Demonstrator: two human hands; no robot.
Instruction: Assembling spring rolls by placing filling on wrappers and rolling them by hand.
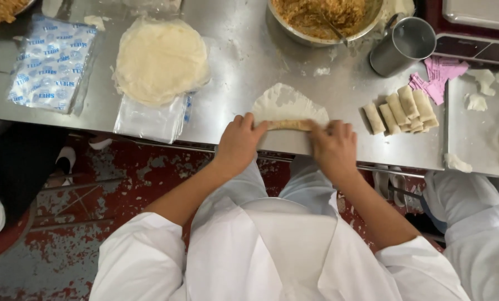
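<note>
Half-rolled wrapper (287,111) near the front edge of the steel table (244,61), pinched at its ends by the left hand (239,142) and right hand (333,146), set apart. Right: 6 or so finished rolls (400,111); behind: filling bowl (322,19), metal cup (403,44); left: wrapper stack (160,58).

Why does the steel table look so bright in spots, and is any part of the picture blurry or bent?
In the head view, overhead light glares off the steel table, washing out the wrapper stack. The wide lens bows the table edge. The left hand and right hand on the half-rolled wrapper look fairly sharp; the finished rolls are slightly soft.
</note>
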